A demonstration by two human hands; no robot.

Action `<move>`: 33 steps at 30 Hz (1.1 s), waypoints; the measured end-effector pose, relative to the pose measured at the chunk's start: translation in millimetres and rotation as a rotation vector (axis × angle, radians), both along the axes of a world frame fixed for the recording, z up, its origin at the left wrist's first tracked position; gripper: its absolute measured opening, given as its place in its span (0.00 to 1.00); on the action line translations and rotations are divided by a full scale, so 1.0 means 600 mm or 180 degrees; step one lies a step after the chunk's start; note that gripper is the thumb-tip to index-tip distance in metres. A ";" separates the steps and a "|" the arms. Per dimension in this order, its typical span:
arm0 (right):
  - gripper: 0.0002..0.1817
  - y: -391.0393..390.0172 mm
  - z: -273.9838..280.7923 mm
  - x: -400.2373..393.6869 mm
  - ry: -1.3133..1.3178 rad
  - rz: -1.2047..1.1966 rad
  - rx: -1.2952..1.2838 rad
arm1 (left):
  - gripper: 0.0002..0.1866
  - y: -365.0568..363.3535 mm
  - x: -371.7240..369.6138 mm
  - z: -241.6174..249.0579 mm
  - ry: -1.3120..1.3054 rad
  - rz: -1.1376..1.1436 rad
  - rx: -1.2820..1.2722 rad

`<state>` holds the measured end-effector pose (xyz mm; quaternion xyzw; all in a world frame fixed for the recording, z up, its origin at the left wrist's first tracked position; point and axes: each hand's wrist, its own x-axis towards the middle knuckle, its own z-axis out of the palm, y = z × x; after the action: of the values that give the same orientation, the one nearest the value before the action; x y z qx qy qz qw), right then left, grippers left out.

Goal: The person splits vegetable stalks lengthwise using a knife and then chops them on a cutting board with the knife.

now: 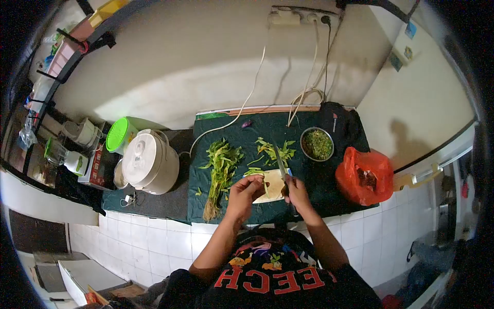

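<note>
My right hand (297, 192) is closed round the handle of a knife (280, 158), its blade pointing up and away from me. In a pinch, my left hand (247, 194) holds a thin green vegetable stem (265, 183) above the cutting board (274, 190). Several cut green stems (252, 172) lie at the board's far left edge. Just beyond the board is a loose pile of green leaves (268, 149). To the left rests a large bunch of leafy greens (221, 167), roots towards me. A metal bowl (303, 146) of chopped greens stands at the back right.
A red plastic bag (355, 190) sits at the table's right edge. On the left stand a white rice cooker (146, 159) and a green-lidded container (119, 135). A white cable (226, 123) crosses the green cloth near a small purple onion-like item (247, 123).
</note>
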<state>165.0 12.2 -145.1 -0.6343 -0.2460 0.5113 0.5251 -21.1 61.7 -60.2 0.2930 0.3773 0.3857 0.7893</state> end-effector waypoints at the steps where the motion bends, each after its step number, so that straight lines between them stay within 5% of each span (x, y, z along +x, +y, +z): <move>1: 0.20 0.008 -0.027 0.008 -0.0059 0.0142 -0.0197 | 0.07 0.001 0.002 0.005 0.0148 0.0015 0.0026; 8: 0.26 0.045 -0.153 0.058 0.0160 0.0733 -0.0812 | 0.05 0.020 -0.008 -0.014 0.0033 -0.0158 -0.0288; 20: 0.24 0.025 -0.041 0.106 0.0923 0.1301 -0.1156 | 0.04 0.030 -0.013 -0.077 0.0050 -0.0238 -0.0448; 27: 0.31 -0.056 0.130 0.070 0.0214 0.1263 -0.0283 | 0.06 0.020 0.015 -0.029 0.0413 -0.0058 -0.0411; 28: 0.26 -0.065 0.145 0.055 0.0307 0.1236 -0.0154 | 0.06 0.017 0.022 -0.018 0.0408 -0.0068 -0.0407; 33: 0.30 -0.089 0.147 -0.004 -0.1263 0.0526 0.0718 | 0.09 -0.004 0.061 0.032 0.0501 -0.0111 0.0159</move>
<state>162.5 -41.1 -56.9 -0.6373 -0.4510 0.3873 0.4904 15.8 59.2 -41.0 0.3485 0.4234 0.3569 0.7563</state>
